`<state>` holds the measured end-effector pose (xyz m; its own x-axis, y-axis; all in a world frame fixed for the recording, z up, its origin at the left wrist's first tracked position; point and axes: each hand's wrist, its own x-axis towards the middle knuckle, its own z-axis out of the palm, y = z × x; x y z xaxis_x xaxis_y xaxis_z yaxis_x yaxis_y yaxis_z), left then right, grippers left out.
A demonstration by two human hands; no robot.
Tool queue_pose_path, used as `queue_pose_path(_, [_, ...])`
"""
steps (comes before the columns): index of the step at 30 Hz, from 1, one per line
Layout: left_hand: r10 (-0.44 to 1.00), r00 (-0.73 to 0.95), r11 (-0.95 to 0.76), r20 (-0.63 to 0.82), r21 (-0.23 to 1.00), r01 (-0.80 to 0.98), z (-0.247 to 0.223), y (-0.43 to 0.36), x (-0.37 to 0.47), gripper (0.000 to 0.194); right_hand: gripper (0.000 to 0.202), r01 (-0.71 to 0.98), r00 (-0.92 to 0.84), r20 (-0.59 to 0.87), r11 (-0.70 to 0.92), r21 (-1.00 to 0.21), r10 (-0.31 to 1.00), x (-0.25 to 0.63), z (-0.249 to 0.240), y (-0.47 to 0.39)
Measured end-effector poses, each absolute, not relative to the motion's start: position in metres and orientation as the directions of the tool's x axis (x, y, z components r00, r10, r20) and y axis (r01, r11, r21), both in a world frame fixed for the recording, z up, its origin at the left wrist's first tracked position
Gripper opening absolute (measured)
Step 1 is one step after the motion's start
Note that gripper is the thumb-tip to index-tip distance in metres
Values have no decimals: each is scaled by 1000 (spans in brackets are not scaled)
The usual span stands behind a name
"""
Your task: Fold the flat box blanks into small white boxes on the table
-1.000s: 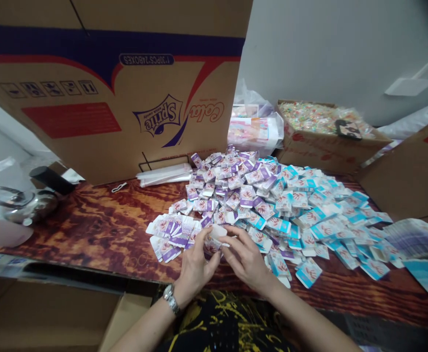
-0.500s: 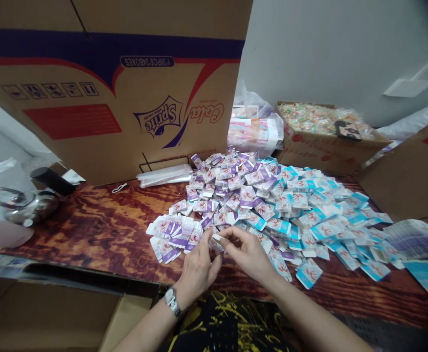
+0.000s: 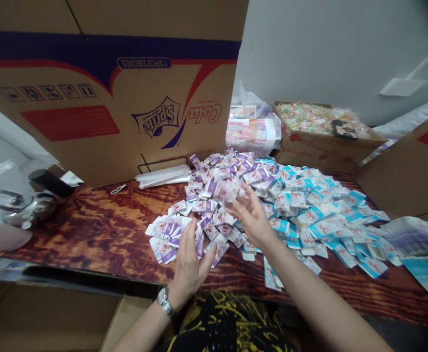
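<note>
My left hand (image 3: 189, 272) is open, its thumb apart from the fingers, beside flattened purple-and-white cartons (image 3: 167, 239) near the table's front. Farther in, my right hand (image 3: 251, 216) has its fingers spread over the heap. Just beyond its fingertips is a small purple-and-white box (image 3: 226, 190), blurred by motion; it looks loose from the fingers. Beneath and around lies a pile of small folded boxes, with purple boxes (image 3: 258, 173) to the left and blue boxes (image 3: 326, 212) to the right. Each carries a printed hand picture.
A tall cardboard carton (image 3: 103, 112) stands at the back left. Behind the pile is a box of wrapped sweets (image 3: 331, 142). Clear plastic sleeves (image 3: 164, 176) and a metal kettle (image 3: 30, 208) are on the left; stacked flat cartons (image 3: 417, 239) are on the right.
The hands have separated. My right hand moved forward over the pile and its fingers opened from around a small box, now blurred beyond them. My left hand has opened.
</note>
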<state>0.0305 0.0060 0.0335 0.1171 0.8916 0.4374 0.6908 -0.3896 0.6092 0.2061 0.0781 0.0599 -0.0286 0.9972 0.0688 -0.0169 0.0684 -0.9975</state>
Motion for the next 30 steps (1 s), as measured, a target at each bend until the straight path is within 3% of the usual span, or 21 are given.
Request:
queue_pose_path(2, [914, 138, -375, 383, 662, 649, 30, 5, 29, 48, 65, 37, -2, 109, 109, -993, 994, 208, 55, 79])
queue_pose_path(4, [939, 211, -342, 270, 704, 622, 18, 3, 30, 38, 50, 317, -155, 98, 144, -937, 983, 207, 42, 67])
queue_pose_path(7, [951, 280, -286, 131, 717, 636, -9, -2, 33, 40, 25, 770, -331, -91, 213, -602, 939, 201, 11, 38])
queue_pose_path(9, [952, 290, -274, 98, 694, 666, -27, -6, 35, 45, 24, 904, -289, -195, 200, -379, 937, 196, -8, 22])
queue_pose_path(11, [955, 283, -264, 85, 674, 690, -40, -9, 38, 49, 26, 943, -242, -220, 176, -283, 945, 192, -22, 14])
queue_pose_path(18, [951, 302, -271, 60, 632, 727, -50, -13, 40, 57, 34, 916, -127, -176, 47, -399, 976, 186, -39, 14])
queue_pose_path(25, [921, 383, -349, 68, 578, 738, -45, -12, 40, 66, 10, 855, -70, -159, -23, -519, 985, 186, -36, 17])
queue_pose_path(30, [923, 376, -365, 85, 507, 781, -35, -13, 43, 68, 11, 741, -114, -48, 52, -670, 992, 189, -28, 15])
